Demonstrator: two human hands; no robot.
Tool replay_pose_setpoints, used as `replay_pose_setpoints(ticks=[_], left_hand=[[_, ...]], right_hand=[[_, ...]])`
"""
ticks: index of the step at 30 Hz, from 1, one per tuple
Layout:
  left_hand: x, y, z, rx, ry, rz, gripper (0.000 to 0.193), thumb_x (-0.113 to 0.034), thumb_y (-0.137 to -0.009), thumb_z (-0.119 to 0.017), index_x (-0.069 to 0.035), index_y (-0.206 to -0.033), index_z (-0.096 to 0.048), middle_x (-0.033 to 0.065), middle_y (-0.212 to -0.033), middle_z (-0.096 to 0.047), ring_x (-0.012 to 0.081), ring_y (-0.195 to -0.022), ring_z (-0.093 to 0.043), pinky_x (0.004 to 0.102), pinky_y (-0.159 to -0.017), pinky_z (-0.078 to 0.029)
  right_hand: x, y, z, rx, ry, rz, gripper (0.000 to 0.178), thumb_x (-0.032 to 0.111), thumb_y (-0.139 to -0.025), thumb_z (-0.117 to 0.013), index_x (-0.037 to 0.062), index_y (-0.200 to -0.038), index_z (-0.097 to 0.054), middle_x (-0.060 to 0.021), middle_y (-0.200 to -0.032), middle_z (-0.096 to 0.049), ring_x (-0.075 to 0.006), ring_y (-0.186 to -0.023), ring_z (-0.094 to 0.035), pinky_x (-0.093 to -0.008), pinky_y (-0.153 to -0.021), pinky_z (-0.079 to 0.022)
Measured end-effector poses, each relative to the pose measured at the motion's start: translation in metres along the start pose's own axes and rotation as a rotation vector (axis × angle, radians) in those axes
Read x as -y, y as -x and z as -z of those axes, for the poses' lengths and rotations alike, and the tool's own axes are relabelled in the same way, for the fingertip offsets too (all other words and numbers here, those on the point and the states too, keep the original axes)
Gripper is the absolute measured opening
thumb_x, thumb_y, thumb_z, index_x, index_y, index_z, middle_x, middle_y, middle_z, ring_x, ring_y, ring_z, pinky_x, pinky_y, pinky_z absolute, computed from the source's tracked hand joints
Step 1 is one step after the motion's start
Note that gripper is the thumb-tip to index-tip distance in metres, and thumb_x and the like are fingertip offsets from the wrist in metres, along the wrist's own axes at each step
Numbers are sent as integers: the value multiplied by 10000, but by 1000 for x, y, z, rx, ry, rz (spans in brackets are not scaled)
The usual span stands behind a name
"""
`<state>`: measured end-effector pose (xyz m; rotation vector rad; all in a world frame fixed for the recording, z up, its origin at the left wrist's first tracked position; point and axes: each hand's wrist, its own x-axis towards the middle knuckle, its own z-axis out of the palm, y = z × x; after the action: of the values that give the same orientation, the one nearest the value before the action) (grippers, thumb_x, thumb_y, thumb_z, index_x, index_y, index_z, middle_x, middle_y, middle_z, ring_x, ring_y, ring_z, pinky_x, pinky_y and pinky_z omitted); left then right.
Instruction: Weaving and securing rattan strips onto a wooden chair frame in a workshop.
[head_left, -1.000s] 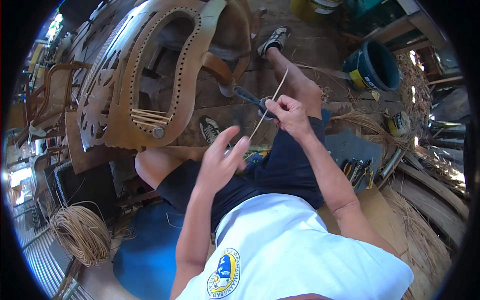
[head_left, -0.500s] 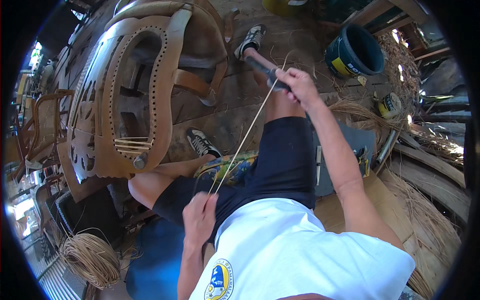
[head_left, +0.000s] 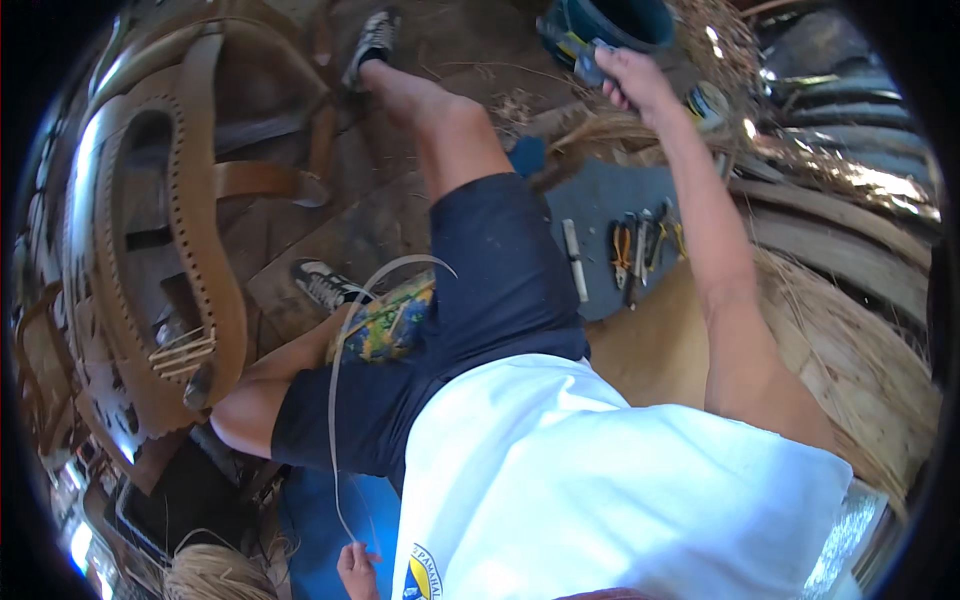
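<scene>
Low at the left of my body, my left hand [head_left: 357, 572] is closed on the lower end of a pale rattan strip [head_left: 334, 420]. The strip arcs up over my lap, its far end loose above my thigh. Far out to the right, my right hand [head_left: 636, 82] grips a dark knife-like tool [head_left: 592, 66] in front of the bucket; blur hides its exact shape. On my left leans a carved wooden chair frame [head_left: 222, 290], its oval opening edged with small holes. Several pale strips [head_left: 183, 355] cross the lower end of that opening.
Orange-handled pliers [head_left: 621, 250], other hand tools and a white stick [head_left: 575, 260] lie on a blue-grey mat [head_left: 595, 200]. A dark green bucket [head_left: 562, 22] and a small can [head_left: 708, 104] stand beyond. Loose fibres spread at right; a rattan coil [head_left: 215, 575] sits lower left.
My left hand has dropped toward the lower edge, and the right has swung up and outward with the tool. The strip, taut between both hands before, now curves free of the right hand.
</scene>
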<state>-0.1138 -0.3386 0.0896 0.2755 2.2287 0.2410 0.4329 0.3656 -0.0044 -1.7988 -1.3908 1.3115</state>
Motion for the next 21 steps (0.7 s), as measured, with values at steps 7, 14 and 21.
replay_pose_setpoints(ticks=[7,14,21], left_hand=[[-187,-31,-58,408,697,-128,190,-217,-1024,-620,-40,-966,-586,103,-750,-669,71,-517,-422,215,-469,-335],[-288,-41,-67,867,868,-468,183,-188,-1024,-609,-6,-1022,-598,114,-771,-662,115,-542,-542,230,-555,-469],[-324,-51,-109,496,581,-574,215,-200,-1074,-514,-4,-1081,-601,50,-763,-630,122,-569,-568,245,-566,-465]], right_hand=[[-243,176,-51,-429,201,-419,302,344,-1037,-546,54,-975,-606,-61,-696,-621,-152,-509,-585,-314,-459,-459],[-305,209,-88,-556,476,-406,286,277,-977,-591,29,-1089,-680,-203,-1018,-725,-407,-1018,-678,-479,-889,-512],[-256,232,-38,-677,434,-344,281,278,-955,-635,41,-1100,-673,-185,-974,-731,-357,-959,-704,-445,-841,-529]])
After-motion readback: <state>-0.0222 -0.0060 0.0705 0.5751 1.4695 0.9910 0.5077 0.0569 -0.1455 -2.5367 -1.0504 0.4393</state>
